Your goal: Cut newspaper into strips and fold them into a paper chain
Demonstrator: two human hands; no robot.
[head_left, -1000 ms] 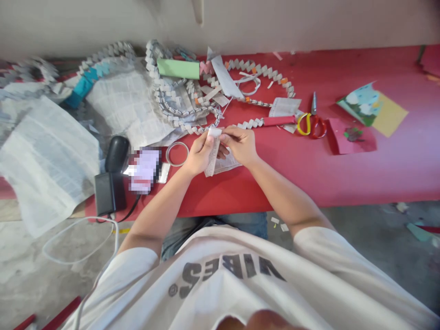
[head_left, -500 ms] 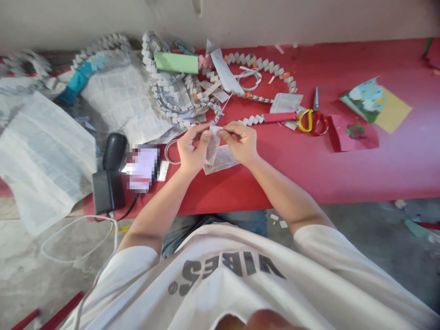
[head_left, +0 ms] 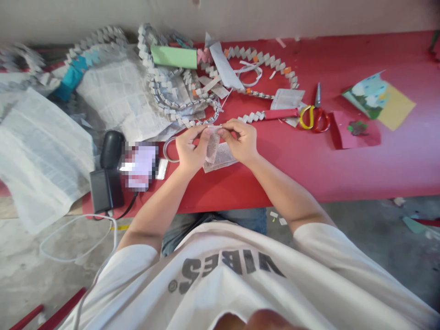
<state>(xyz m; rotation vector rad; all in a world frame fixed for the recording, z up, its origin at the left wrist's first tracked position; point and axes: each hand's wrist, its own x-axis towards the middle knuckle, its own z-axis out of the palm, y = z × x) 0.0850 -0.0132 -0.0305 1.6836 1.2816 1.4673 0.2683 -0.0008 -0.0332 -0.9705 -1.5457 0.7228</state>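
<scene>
red table, bearing paper pieces, across the middle of the frame.
newspaper sheet, pale, overhanging the front edge at the left; woven paper chain, grey-white, looped at upper centre-left; pink card, with brown and green motif, at the right; left hand, centre of the frame, thumb and forefinger pinching the upper end of a paper strip; right hand, just right of centre, thumb and forefinger pinching the same end from the opposite side; scissors, yellow-and-red handled, blades toward the top of the frame, just beside the pink card; printed paper, flat at centre, right end hidden behind the right hand; paper strip, narrow, printed, at centre between both hands, lower end hanging toward the bottom of the frame.
</scene>
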